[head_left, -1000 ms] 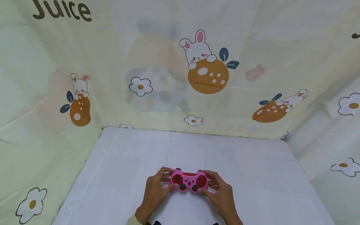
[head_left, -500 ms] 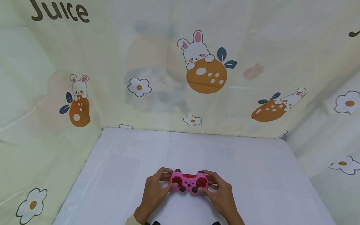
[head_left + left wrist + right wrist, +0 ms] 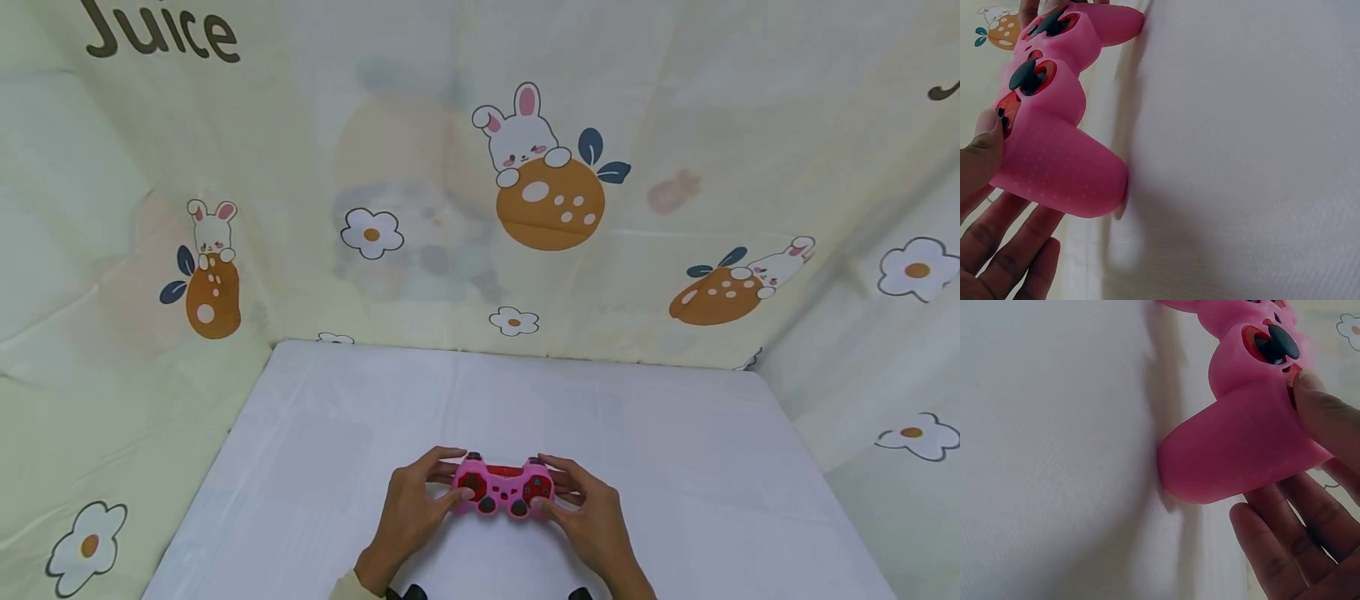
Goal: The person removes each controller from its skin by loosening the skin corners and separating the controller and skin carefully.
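Observation:
A pink game controller [image 3: 504, 486] with red button areas and dark thumbsticks is held between both hands, its handles toward the person. My left hand [image 3: 416, 506] grips its left end, the thumb over the direction pad and the fingers around the back. In the left wrist view the left handle [image 3: 1066, 162] has its tip right at the white surface. My right hand [image 3: 591, 510] holds the other end, thumb at the face buttons. The right wrist view shows the right handle [image 3: 1235, 447] close against the cloth, with the fingers [image 3: 1300, 534] curved behind it.
A white-covered table [image 3: 337, 450] lies under the hands. Cream curtains [image 3: 420, 150] printed with rabbits, oranges and flowers rise at the back and both sides. Dark pieces [image 3: 581, 593] show near both wrists at the bottom edge.
The right thumb has shifted slightly up from beside the right thumbstick onto the face buttons. Both hands keep their hold, and the controller stays nearly in place.

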Demonstrator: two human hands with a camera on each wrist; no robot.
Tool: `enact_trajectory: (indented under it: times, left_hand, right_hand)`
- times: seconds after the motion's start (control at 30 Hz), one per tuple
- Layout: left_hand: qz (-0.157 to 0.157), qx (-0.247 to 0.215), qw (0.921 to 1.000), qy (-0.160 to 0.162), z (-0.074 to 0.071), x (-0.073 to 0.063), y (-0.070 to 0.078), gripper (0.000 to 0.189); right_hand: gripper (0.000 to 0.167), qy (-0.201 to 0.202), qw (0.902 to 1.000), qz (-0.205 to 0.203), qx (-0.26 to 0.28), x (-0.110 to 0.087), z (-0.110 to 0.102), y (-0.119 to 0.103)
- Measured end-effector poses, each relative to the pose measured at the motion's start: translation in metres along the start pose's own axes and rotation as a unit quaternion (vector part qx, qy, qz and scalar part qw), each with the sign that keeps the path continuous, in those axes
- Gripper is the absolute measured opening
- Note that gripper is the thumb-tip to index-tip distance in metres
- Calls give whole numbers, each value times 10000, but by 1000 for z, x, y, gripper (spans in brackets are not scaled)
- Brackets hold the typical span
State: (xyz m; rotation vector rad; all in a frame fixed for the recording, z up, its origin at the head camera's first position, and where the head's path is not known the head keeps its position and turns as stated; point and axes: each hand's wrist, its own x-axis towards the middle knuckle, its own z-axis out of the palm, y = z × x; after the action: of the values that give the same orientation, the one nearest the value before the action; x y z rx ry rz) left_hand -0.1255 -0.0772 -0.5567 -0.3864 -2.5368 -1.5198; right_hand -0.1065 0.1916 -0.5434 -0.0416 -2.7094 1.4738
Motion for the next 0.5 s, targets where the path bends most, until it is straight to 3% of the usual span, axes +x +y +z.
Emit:
enact_trajectory:
  times: [0.2, 0.5]
  left_hand:
    - [38, -9, 10000, 67, 0, -1, -1, 51]
    - [62, -127, 9989, 436, -1, -1, 2, 53]
  right_hand:
    - [63, 28, 9999, -47, 150, -1, 0, -1]
    - [61, 361, 9974, -512, 353, -1, 1, -2]
